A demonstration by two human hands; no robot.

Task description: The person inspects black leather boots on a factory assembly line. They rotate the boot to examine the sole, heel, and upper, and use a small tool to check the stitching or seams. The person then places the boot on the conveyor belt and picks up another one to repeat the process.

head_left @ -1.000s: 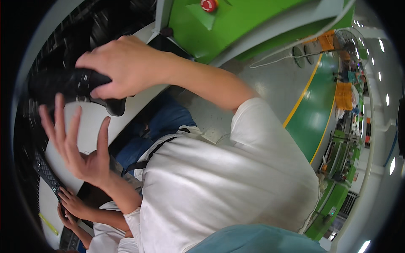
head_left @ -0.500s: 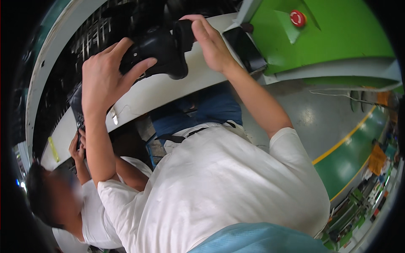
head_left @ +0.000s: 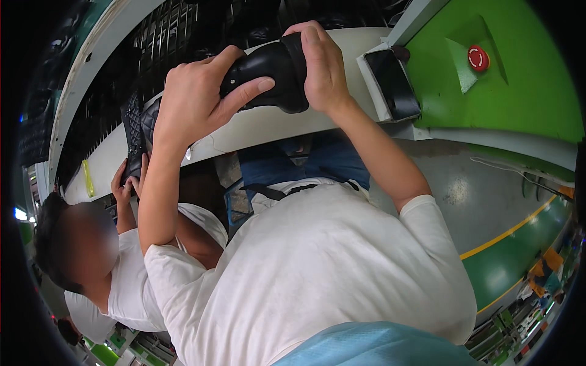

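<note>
My left hand is wrapped over one end of a glossy black boot, with the thumb pressed along its near side. The boot lies on its side above the white ledge; its left part is hidden behind that hand. At the boot's other end, my right hand grips the dark end piece, palm against it and fingers curled over the top. Both hands are closed on the same boot.
On the left a co-worker's hands hold a quilted black boot. A yellow tool lies on the white ledge. Right of me are a boxed phone-like black slab and a green panel with a red button. Black items fill the rack behind.
My right hand has closed onto the boot's right end, where its fingers were more extended before. The view has shifted, so hands and boot sit further right in the picture.
</note>
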